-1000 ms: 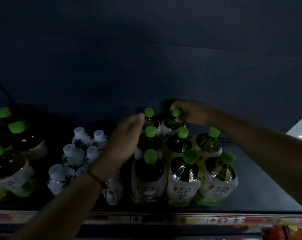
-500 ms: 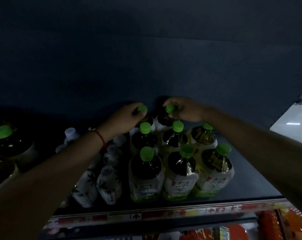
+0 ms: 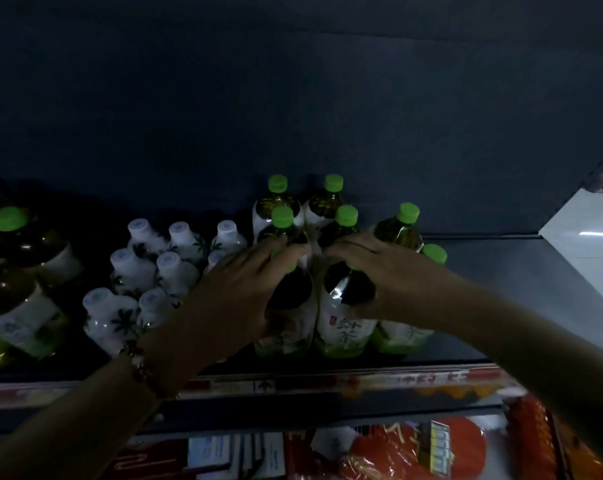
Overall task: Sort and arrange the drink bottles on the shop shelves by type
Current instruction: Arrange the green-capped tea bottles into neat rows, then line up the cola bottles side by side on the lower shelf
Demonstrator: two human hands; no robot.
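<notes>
1. Dark blue panels close the back of the shop shelf (image 3: 501, 271), and its grey floor is dim, so small details are hard to read.
2. Your left hand (image 3: 237, 299) lies over the front left green tea bottle (image 3: 289, 327); its fingers are curled around the neck and the green cap, which shows only a little under them.
3. Your right hand (image 3: 379, 271) covers the top of the front middle green tea bottle (image 3: 345, 323) just beside it, with fingers bent over the shoulder and the thumb low on the side. It seems to grip this bottle, but the cap is hidden and I cannot be fully sure.
4. These two bottles stand upright and touch each other at the front edge of the shelf.
5. Behind them stand more green-capped bottles (image 3: 341, 216) in rows, and one bottle at the front right (image 3: 404, 334) is partly hidden behind your right wrist.
6. To the left, a group of small white bottles (image 3: 134, 271) with leaf pictures stands close together, near the tea group.
7. At the far left are larger bottles with green caps (image 3: 19, 258), well apart from your hands.
8. On your left wrist you wear a bracelet (image 3: 144, 372).
9. Below the price strip (image 3: 327, 382), red and orange packets (image 3: 414, 452) lie on the lower level.
</notes>
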